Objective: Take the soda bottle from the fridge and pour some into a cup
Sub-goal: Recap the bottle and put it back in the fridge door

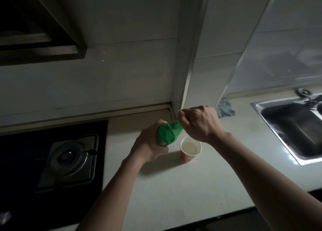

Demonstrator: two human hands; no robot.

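A green soda bottle point(167, 133) is held tilted above the pale countertop point(174, 187), its neck pointing up and right. My left hand point(148, 147) wraps around the bottle's body from below. My right hand point(198, 122) is closed over the top of the neck, hiding the cap. Just below and to the right of the bottle stands a paper cup point(190, 149) with a red outside and a white inside; pale liquid lies in its bottom. The cup is upright on the counter, apart from both hands.
A black gas hob with a burner point(69, 157) lies to the left. A steel sink point(294, 126) is set into the counter at the right. A grey-blue cloth point(225, 108) lies by the tiled wall corner. A range hood point(38, 25) hangs upper left.
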